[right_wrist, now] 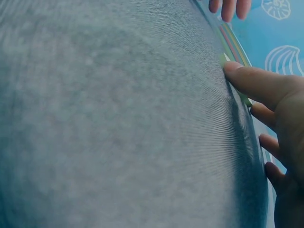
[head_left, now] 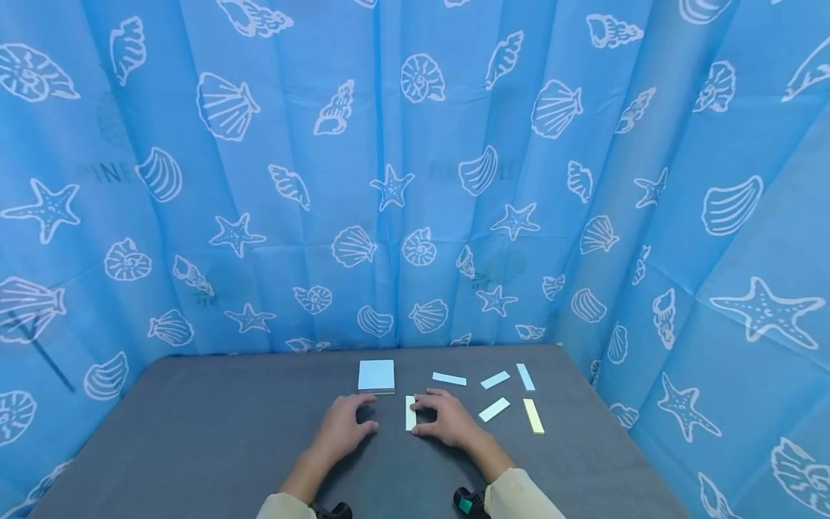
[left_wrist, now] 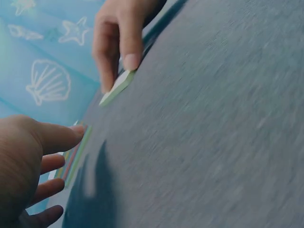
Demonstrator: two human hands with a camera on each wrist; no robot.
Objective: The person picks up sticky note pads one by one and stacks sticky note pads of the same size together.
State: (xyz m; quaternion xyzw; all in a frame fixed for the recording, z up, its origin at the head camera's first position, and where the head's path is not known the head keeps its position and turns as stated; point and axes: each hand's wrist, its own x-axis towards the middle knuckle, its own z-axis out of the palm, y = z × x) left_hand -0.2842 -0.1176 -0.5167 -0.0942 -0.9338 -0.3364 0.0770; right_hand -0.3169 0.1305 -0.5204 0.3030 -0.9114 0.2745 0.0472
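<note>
My right hand (head_left: 447, 418) pinches a narrow pale strip (head_left: 411, 414) lengthwise, with the thumb at its near end and a finger toward its far end. In the left wrist view the strip (left_wrist: 117, 88) looks like a thin pad with a light green edge. My left hand (head_left: 342, 428) is just left of it, thumb and fingers apart with nothing between them. Beyond the left hand lies a square stack (head_left: 376, 376) with a pale top. Its side (left_wrist: 76, 156) shows green, red and yellow layers in the left wrist view.
Several more strips lie to the right: pale ones (head_left: 449, 378), (head_left: 495, 409) at angles and a yellow strip (head_left: 534, 416) at the near right. All rest on a grey cloth-covered table (head_left: 194, 432). Behind and to the right hangs a blue shell-print curtain (head_left: 415, 180).
</note>
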